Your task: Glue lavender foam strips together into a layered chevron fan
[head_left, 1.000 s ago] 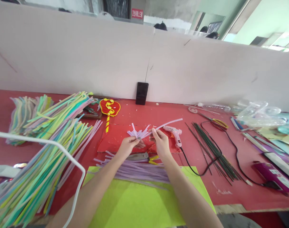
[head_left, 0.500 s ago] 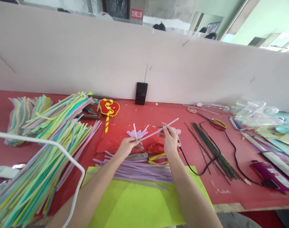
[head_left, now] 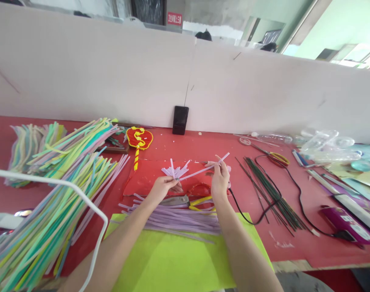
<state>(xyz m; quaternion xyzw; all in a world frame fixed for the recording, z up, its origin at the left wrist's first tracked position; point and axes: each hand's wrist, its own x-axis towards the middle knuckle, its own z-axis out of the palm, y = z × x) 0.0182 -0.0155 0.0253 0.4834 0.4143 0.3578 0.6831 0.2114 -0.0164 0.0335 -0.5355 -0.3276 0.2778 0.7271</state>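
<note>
A lilac pipe cleaner (head_left: 195, 173) slants up to the right between my two hands. My left hand (head_left: 163, 189) pinches its lower end, with a bent lilac piece standing up from the fingers. My right hand (head_left: 220, 178) is closed around the pipe cleaner near its upper end, and the tip sticks out past the fingers. Short lilac pieces (head_left: 181, 172) lie fanned out just behind my left fingertips. Below my hands are pliers with yellow handles (head_left: 200, 201) and a pile of lilac pipe cleaners (head_left: 181, 221). A pale pink tool on a black cord is partly hidden by my right hand.
Bundles of coloured pipe cleaners (head_left: 51, 215) spread across the left, crossed by a white bar (head_left: 81, 194). A red and yellow fan shape (head_left: 139, 138) and a phone (head_left: 180, 120) are at the back. Green wires (head_left: 273, 194), scissors (head_left: 278, 158) and a purple box (head_left: 349, 224) are at right.
My right hand has slid a little to the right and up along the pipe cleaner, nearer its tip. My left hand has stayed almost in place.
</note>
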